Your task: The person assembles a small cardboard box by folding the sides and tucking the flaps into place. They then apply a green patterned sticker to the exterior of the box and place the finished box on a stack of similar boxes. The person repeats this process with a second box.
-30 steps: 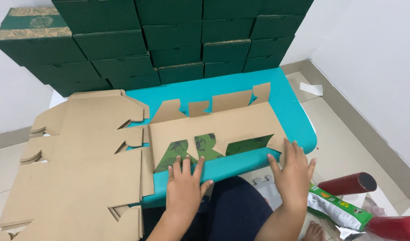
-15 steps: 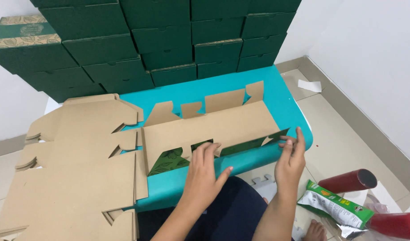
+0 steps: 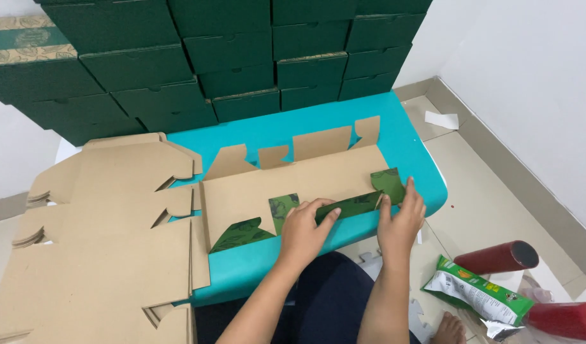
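Centrally, one flat cardboard box blank (image 3: 293, 185): plain brown inside face up, printed dark green leaf pattern on the folded-up flaps along its near edge, four tabs along the far edge; lying on a turquoise table (image 3: 414, 146) at mid-frame.

Two hands. Left hand (image 3: 305, 226), lower centre: fingers together, pressing down on a green flap at the blank's near edge. Right hand (image 3: 400, 223), just right of it: fingers spread, tips against the raised green corner flap.

One stack of further flat brown blanks (image 3: 95, 255), left and lower left of frame, number of sheets not countable.

Dark green closed boxes (image 3: 242, 44), upper frame, stacked in rows against the wall, well over a dozen; one at upper left with a beige patterned band (image 3: 25, 39).

Lower right, on the tiled floor: two dark red cylinders (image 3: 497, 256), one green-and-white foil packet (image 3: 477, 296) between them. One white paper scrap (image 3: 442, 120), upper right.
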